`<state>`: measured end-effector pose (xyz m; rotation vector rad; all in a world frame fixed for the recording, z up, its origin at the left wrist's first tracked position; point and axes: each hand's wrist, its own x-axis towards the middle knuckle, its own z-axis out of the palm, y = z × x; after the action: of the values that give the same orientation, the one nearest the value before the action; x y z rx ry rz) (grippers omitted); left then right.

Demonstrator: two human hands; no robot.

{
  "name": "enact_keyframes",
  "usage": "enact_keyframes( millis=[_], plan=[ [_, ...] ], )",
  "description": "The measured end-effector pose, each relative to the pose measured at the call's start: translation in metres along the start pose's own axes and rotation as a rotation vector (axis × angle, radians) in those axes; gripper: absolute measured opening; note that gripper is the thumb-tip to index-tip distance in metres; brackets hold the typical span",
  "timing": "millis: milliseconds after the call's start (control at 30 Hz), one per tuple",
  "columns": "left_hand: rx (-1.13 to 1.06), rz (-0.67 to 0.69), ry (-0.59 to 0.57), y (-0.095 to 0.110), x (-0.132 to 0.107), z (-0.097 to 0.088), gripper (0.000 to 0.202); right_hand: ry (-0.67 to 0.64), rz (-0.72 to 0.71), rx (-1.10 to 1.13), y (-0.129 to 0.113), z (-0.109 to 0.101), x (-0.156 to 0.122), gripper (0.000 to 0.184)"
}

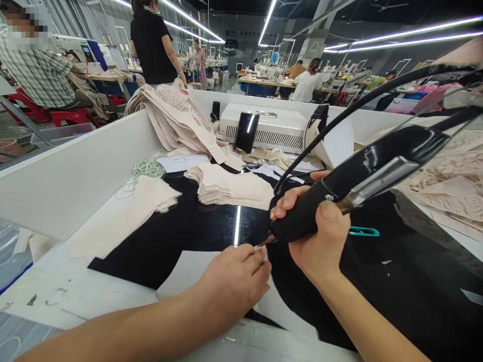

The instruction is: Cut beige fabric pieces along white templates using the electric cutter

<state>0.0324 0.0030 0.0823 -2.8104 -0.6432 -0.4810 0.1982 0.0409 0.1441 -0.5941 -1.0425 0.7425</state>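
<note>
My right hand is wrapped around a black corded electric hand tool with a metal lever along its side. Its narrow copper-coloured tip points down left, close to the fingertips of my left hand. That hand is closed, its fingers curled and pressed at the edge of a white sheet with curved sides. The sheet lies on a glossy black surface, and part of it is hidden beneath my left hand and forearm.
A stack of pale pink fabric pieces lies ahead, with more fabric to the left. Behind are a white vented box, a phone and a low white wall. Teal thread snips lie right. Co-workers are beyond.
</note>
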Motion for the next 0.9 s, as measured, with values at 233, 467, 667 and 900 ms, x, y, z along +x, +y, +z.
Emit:
enact_keyframes(
  millis=[233, 467, 667, 900],
  plan=[
    [-0.092, -0.072, -0.037, -0.009, -0.002, -0.007, 0.015, -0.046, -0.027, -0.131, -0.015, -0.010, 0.009, 0.052],
    [0.037, -0.107, 0.032, -0.042, -0.008, -0.008, 0.023, 0.052, -0.108, -0.170, -0.048, -0.022, 0.008, 0.042],
    [-0.153, 0.018, 0.176, -0.023, -0.002, -0.013, 0.023, 0.121, -0.105, -0.152, -0.056, -0.033, -0.015, 0.044],
    [-0.283, 0.075, 0.056, -0.011, -0.002, -0.004, 0.024, 0.115, -0.117, -0.138, -0.051, -0.034, -0.020, 0.046]
  ],
)
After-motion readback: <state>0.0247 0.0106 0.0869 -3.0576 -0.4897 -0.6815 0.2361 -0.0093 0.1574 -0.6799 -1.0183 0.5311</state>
